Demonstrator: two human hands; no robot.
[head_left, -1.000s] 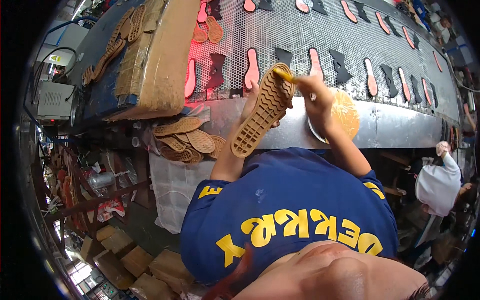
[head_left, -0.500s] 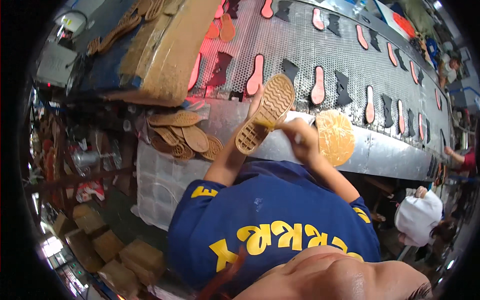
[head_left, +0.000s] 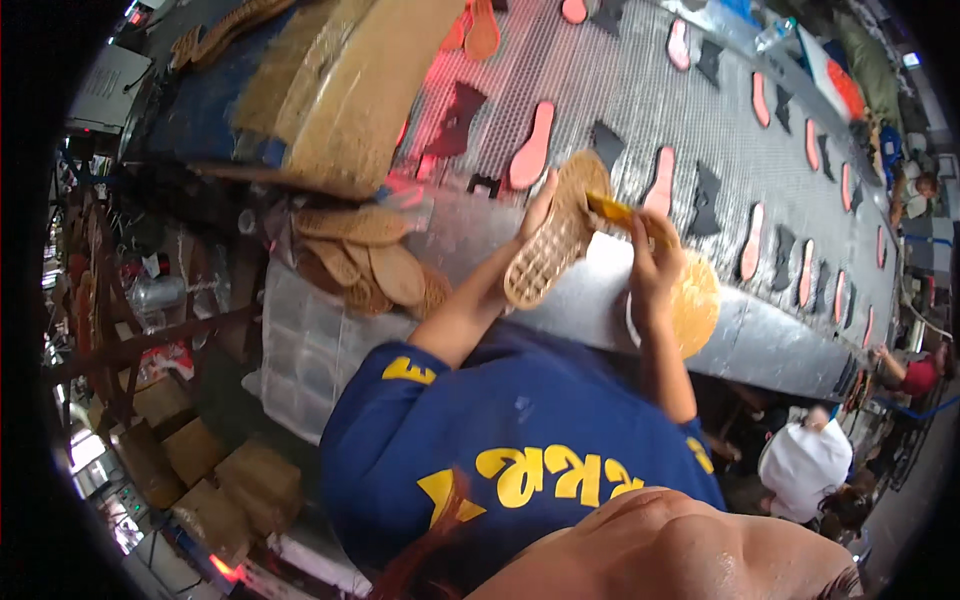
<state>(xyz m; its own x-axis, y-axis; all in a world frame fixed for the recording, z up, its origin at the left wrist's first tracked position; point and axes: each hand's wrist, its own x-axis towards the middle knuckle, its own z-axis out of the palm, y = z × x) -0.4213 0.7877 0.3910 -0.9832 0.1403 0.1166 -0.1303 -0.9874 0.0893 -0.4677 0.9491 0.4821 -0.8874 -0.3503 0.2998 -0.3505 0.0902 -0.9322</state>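
Observation:
A tan shoe sole (head_left: 545, 260) with a raised grid tread is held tilted above the metal ledge. Behind it, my left hand (head_left: 538, 208) grips its side, most of the fingers hidden by the sole. My right hand (head_left: 655, 268) is closed around a yellow-handled brush (head_left: 625, 212), whose tip meets or overlaps the upper part of the sole; its bristles cannot be made out. Close by my right wrist is a round, amber-smeared pot (head_left: 695, 310) on the ledge. To the left, several tan soles (head_left: 397, 273) lie piled together.
Beyond the metal ledge (head_left: 770, 315) runs a perforated conveyor (head_left: 570, 75) bearing pink insoles (head_left: 533, 145) and black cut pieces (head_left: 706, 198). A worn cardboard box (head_left: 340, 150) stands at upper left. Below the soles is a translucent crate (head_left: 315, 350). Co-workers are at far right.
The brush has moved from the sole's middle toward its upper part, and my right hand has shifted right and is more upright. The view has turned slightly.

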